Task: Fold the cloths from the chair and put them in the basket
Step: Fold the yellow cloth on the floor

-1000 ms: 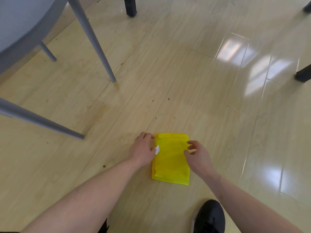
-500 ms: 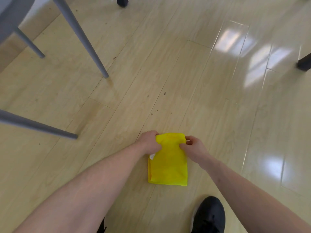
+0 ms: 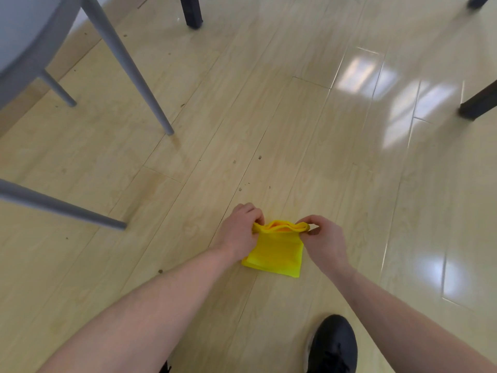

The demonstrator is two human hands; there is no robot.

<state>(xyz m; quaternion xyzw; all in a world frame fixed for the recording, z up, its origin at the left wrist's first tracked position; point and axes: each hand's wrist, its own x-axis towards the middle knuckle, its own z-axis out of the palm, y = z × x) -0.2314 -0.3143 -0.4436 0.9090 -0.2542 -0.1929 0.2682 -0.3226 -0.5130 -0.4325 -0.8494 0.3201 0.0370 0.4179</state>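
Note:
A yellow cloth [image 3: 277,251], folded into a small rectangle, lies on the wooden floor in front of me. My left hand [image 3: 239,232] pinches its far left corner and my right hand [image 3: 324,239] pinches its far right corner. The far edge is lifted off the floor and curls over toward me, showing several layers. The near edge still rests on the floor. No basket is in view.
A grey chair [image 3: 24,44] stands at the upper left, its legs [image 3: 129,68] slanting down toward the cloth. Dark furniture legs [image 3: 192,12] stand at the top and at the right [image 3: 478,103]. My black shoe [image 3: 333,345] is at the bottom right.
Both hands slid to the cloth's far corners, took hold, and lifted the far edge up and back toward me. A second ago the cloth lay flat.

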